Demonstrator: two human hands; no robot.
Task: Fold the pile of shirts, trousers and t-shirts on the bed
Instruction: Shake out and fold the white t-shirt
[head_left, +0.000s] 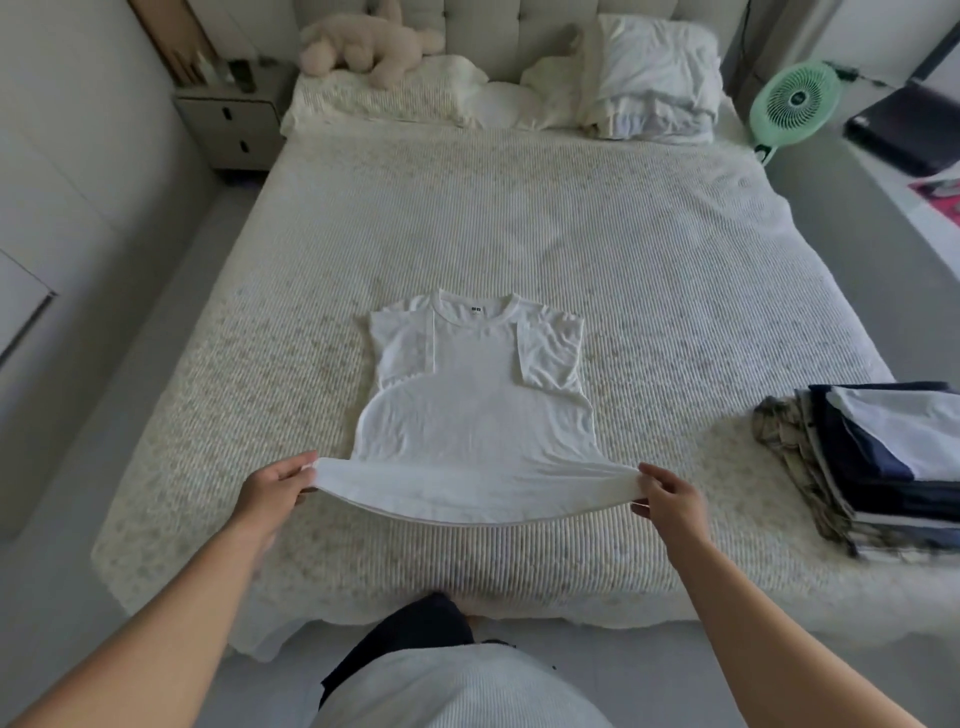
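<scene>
The hem of the white t-shirt (475, 410) was pinched by left hand (275, 486) and right hand (670, 499); uneven lifting might have untucked sleeves folded near the collar.

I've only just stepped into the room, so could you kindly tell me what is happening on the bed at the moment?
A person is folding a white t-shirt laid flat on the bed, collar away from them. Both sleeves are already folded in over the body. The left hand and the right hand each pinch a corner of the bottom hem, which is lifted off the cover. A stack of folded clothes sits at the bed's right edge.
</scene>
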